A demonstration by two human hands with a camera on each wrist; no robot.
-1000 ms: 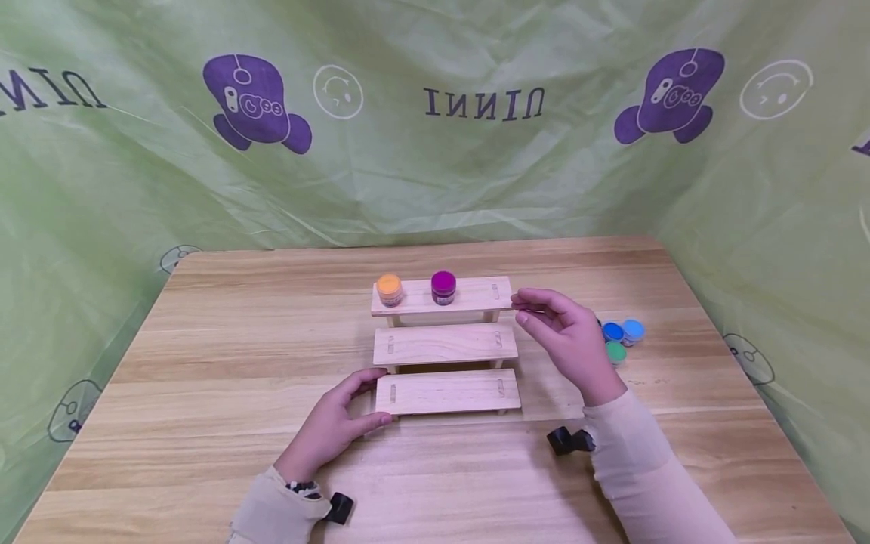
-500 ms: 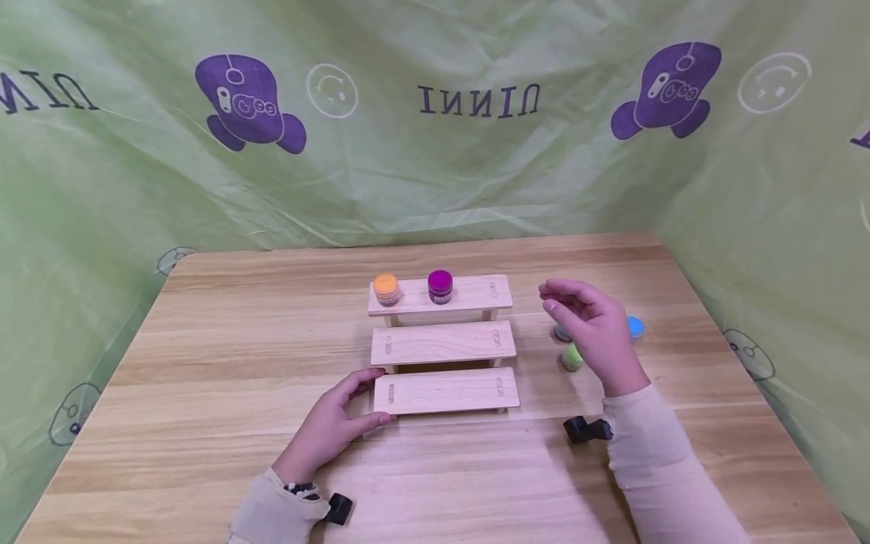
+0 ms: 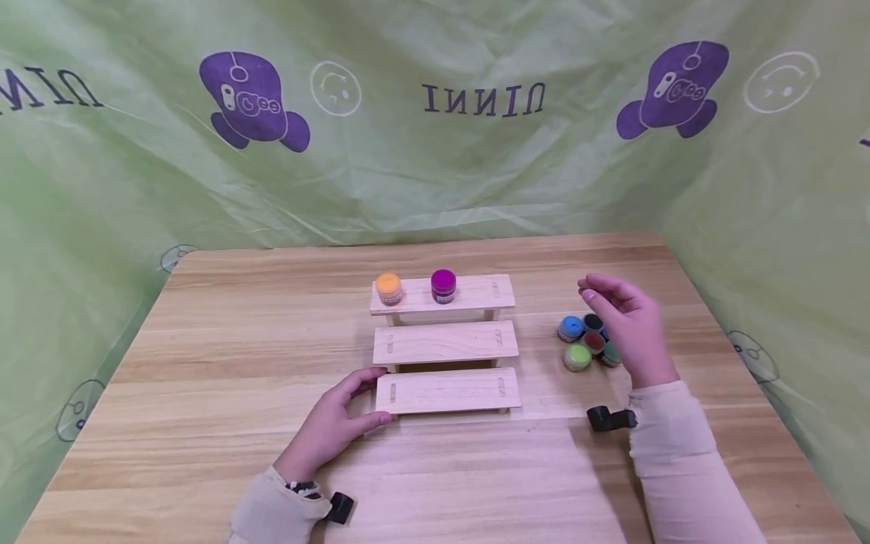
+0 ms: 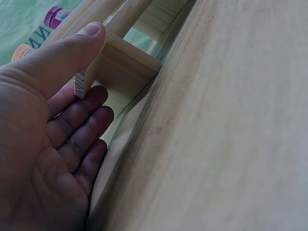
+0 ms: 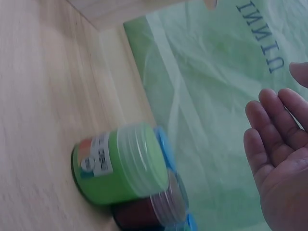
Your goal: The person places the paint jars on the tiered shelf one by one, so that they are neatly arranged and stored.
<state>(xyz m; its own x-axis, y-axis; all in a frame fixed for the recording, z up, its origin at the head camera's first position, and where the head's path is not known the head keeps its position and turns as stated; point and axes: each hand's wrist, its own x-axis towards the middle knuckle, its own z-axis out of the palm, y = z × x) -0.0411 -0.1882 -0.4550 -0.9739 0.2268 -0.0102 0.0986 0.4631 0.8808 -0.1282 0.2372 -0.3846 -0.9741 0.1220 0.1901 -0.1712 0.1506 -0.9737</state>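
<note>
A three-tier wooden stand point(image 3: 447, 391) stands on the table. My left hand point(image 3: 329, 423) grips the left end of its lowest tier, with thumb and fingers on opposite sides of the board point(image 4: 127, 62) in the left wrist view. On the top tier sit an orange paint jar point(image 3: 389, 289) and a purple paint jar point(image 3: 443, 287). My right hand point(image 3: 632, 325) hovers above the paint jars on the right, fingers loosely bent and holding nothing. Nearest it are a light green jar point(image 5: 120, 166), a dark red jar point(image 3: 593, 343), a black jar point(image 3: 593, 323) and a blue jar point(image 3: 571, 328).
A dark green jar point(image 3: 611, 355) is partly covered by the right hand. The wooden table point(image 3: 224, 332) runs back to a green printed cloth point(image 3: 476, 174), which also hangs along both sides.
My right hand has moved away from the top tier's right end, rightward over the jar cluster, uncovering several jars. The left hand and the stand stay in place.
</note>
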